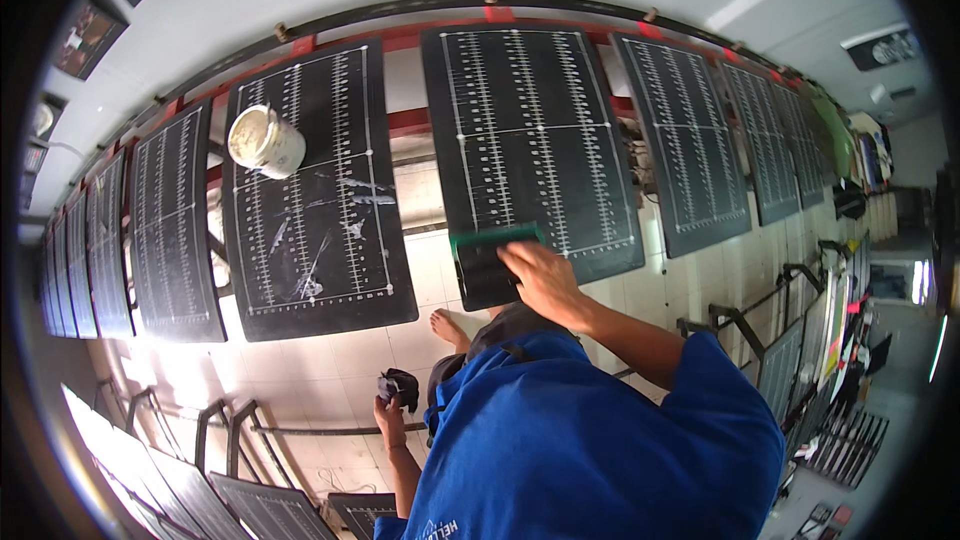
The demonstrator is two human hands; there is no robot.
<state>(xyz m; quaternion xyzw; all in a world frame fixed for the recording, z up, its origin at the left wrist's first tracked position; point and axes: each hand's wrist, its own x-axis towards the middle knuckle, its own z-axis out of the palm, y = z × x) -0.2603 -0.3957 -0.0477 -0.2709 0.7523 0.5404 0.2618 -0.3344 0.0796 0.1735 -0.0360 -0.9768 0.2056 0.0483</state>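
Head shows black boards (525,165) above tiled floor (345,365).

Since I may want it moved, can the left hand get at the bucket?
Probably not straight off: the left hand holds a dark cloth and is well short of the bucket.

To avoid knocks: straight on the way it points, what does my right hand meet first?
The green tool your right hand appears to hold; beyond, probably the next board leftward, though depth is unclear.
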